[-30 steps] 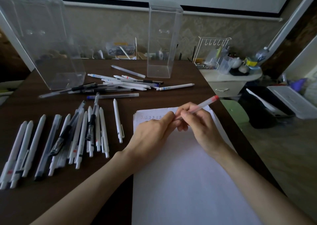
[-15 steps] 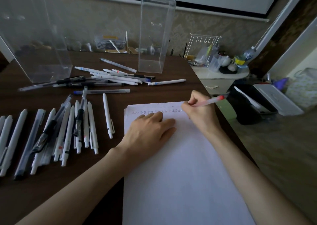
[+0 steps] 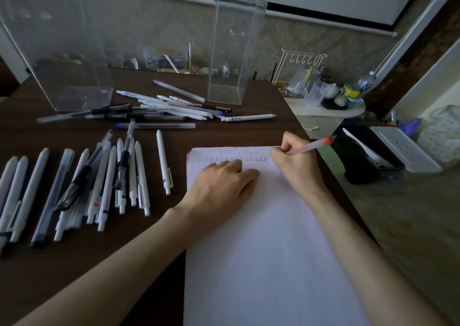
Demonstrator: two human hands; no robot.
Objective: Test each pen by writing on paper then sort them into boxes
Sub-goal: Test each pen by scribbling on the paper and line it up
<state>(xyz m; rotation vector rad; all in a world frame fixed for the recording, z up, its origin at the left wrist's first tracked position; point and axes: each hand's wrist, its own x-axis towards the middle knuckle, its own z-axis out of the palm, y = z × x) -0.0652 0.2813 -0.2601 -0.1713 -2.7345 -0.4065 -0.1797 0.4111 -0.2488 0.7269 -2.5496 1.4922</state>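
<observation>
My right hand (image 3: 296, 161) grips a clear pen with a red end (image 3: 311, 146), its tip down at the top right corner of the white paper (image 3: 261, 251), at the end of a row of written characters (image 3: 231, 159). My left hand (image 3: 221, 186) lies flat on the paper just below that row. Several white and dark pens (image 3: 104, 179) lie in a row on the table to the left. A second heap of pens (image 3: 174, 106) lies farther back. Two clear boxes stand behind: a wide one (image 3: 59, 52) at left and a tall narrow one (image 3: 234, 47) at centre.
The dark wooden table (image 3: 74, 263) ends just right of the paper. Beyond that edge are a small white stand (image 3: 326, 111) with cups and a wire rack, a black bin and a white tray on the floor. Clutter lines the wall behind the boxes.
My hands came apart. The left one went flat onto the paper, and the right one carried the red pen to the top right of the sheet, tip down on it.
</observation>
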